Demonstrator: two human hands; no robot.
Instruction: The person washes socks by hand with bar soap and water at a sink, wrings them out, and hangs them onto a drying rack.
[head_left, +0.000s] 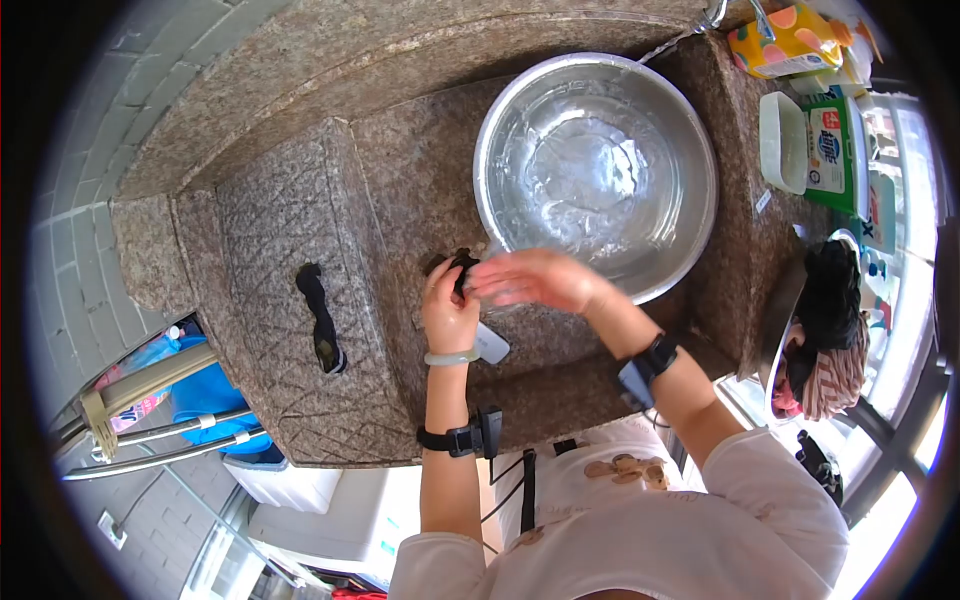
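Note:
My left hand [450, 315] is closed on a bunched black cloth [462, 268] over the stone sink, just left of the metal basin. My right hand [530, 278] reaches in from the right with its fingers stretched out. Its fingertips are at the cloth and slightly blurred; whether they touch it I cannot tell. Beneath my left wrist lies a white, round-cornered block [492, 344], partly hidden. Water fills the metal basin [484, 170] beside my hands. A black sock [318, 315] lies stretched out on the crosshatched stone washboard [265, 375] to the left.
Water runs from a tap [712, 15] into the basin. Along the right ledge are a yellow packet [785, 45], a whitish dish [782, 142] and a green box [833, 150]. Dark and striped clothes [835, 320] are piled in a container at the right. Metal rails [170, 455] stand lower left.

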